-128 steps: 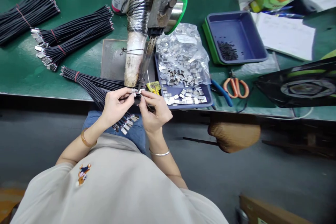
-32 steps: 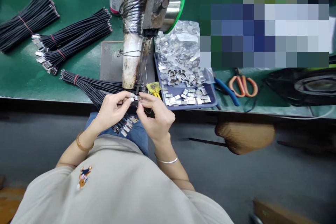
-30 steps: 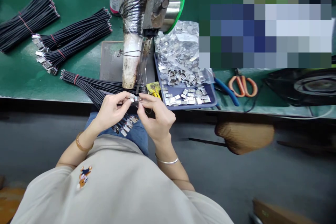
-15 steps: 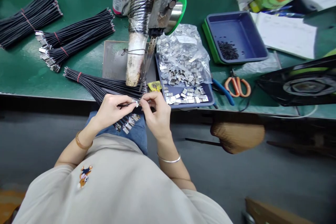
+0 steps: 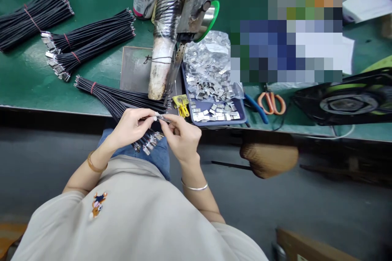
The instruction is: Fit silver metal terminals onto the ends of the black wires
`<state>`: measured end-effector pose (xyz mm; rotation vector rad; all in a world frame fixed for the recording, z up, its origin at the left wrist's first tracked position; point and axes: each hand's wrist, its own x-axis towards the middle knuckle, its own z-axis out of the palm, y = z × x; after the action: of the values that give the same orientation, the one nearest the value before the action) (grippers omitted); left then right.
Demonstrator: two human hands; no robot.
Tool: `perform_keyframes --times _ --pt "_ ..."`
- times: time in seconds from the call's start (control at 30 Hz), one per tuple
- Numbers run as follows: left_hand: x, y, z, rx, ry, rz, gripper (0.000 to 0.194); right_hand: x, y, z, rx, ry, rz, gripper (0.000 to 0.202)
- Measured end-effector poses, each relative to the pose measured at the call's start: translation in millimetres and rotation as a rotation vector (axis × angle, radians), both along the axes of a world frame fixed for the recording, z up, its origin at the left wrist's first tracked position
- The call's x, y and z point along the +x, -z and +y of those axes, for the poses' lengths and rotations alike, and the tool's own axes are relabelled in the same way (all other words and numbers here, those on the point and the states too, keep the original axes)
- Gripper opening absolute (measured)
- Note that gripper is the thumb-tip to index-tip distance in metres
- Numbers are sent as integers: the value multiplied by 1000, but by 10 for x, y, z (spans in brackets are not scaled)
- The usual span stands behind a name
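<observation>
In front of the bench edge, my left hand (image 5: 134, 124) pinches a small silvery metal connector (image 5: 158, 116) between thumb and fingers. My right hand (image 5: 182, 134) meets it from the other side, its thumb and index finger closed around something thin at the connector; what exactly is hidden. Just below the hands hang the connector-tipped ends of black wires (image 5: 150, 144), over the lap. Behind them a tied bundle of black wires (image 5: 104, 91) lies on the bench, its far end beneath a soldering tip (image 5: 169, 94) on a stand.
A blue tray (image 5: 214, 122) holds a plastic bag of metal connectors (image 5: 211, 61) and loose ones. Beside it lie a yellow item (image 5: 181, 105), blue-handled pliers (image 5: 257, 108) and orange-handled scissors (image 5: 271, 102). A fume hose (image 5: 161, 61) hangs over the bench. More wire bundles (image 5: 98, 34) lie left.
The right hand has turned slightly, and the fingertips have shifted a little left around the connector. More of the yellow item shows now. A pixelated patch covers the back right.
</observation>
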<state>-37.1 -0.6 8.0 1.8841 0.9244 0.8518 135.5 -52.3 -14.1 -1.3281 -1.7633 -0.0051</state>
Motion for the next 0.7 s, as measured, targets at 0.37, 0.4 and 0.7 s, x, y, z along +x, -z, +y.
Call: perform_keyframes --times 0.37,0.4,0.7 --pt "36 41 -13 58 -22 38 14 -25 11 -3 -167 -62 195 8" --pt "36 35 -12 57 -15 39 13 -22 19 -4 -186 -77 241 8" --pt "92 66 -42 110 -76 78 14 89 -30 5 -136 -57 -58 9"
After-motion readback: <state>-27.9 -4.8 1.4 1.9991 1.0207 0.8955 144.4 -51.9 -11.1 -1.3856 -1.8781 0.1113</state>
